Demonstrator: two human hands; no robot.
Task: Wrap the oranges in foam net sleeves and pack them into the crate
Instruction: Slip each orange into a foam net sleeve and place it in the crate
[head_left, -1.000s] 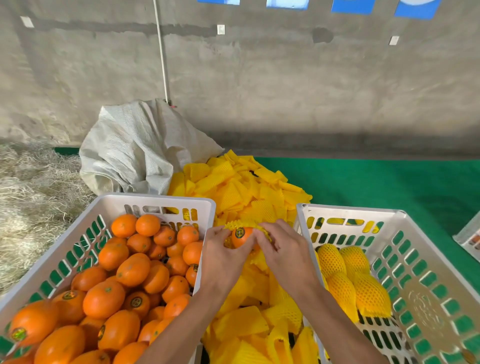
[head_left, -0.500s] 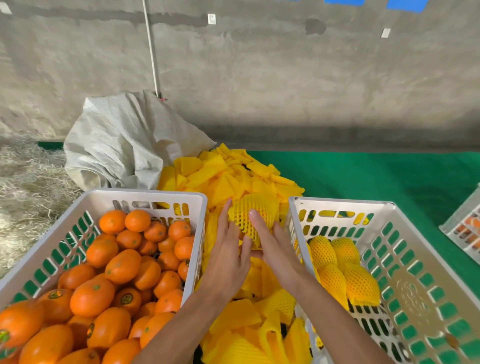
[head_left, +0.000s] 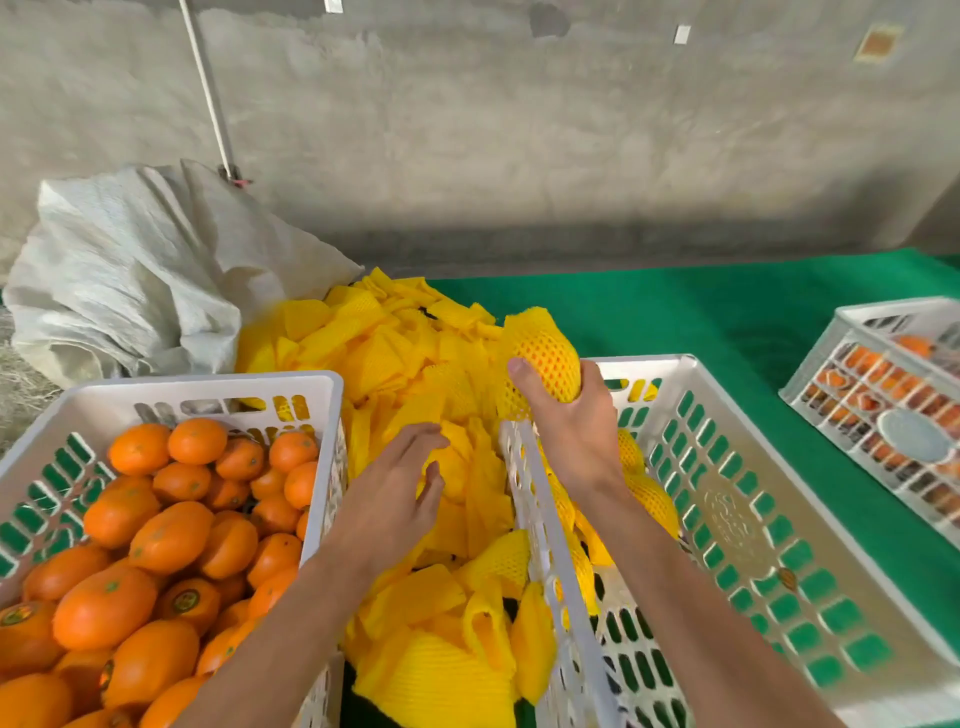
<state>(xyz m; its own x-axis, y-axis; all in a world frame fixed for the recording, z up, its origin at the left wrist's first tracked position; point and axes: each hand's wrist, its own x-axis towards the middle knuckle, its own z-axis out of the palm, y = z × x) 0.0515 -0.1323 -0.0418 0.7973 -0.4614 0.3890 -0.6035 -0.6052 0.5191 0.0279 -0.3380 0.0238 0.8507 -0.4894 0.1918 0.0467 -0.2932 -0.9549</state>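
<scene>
Right now the right hand (head_left: 574, 431) is gripping a round orange wrapped in a yellow foam net sleeve (head_left: 545, 358), fingers and thumb curled round it, holding it up over the far left corner of the white slotted plastic crate on the right (head_left: 737, 525). Several more net-wrapped oranges (head_left: 652, 499) are lying inside that crate, partly hidden behind the right wrist. The left hand (head_left: 395, 493) is hovering low over the loose heap of flat yellow foam net sleeves (head_left: 395, 358) lying between the two crates; its fingers are loosely curled and touching the sleeves, though whether they are pinching one cannot be told. To the left, a second white slotted plastic crate (head_left: 208, 387) is sitting heaped with bare, unwrapped oranges (head_left: 156, 530). A crumpled white woven sack (head_left: 135, 270) is slumping behind it against the grey concrete wall (head_left: 519, 130). Everything on the right is resting on a green mat (head_left: 701, 306), where a third white crate (head_left: 883, 395) holding fruit is standing at the far right edge.
</scene>
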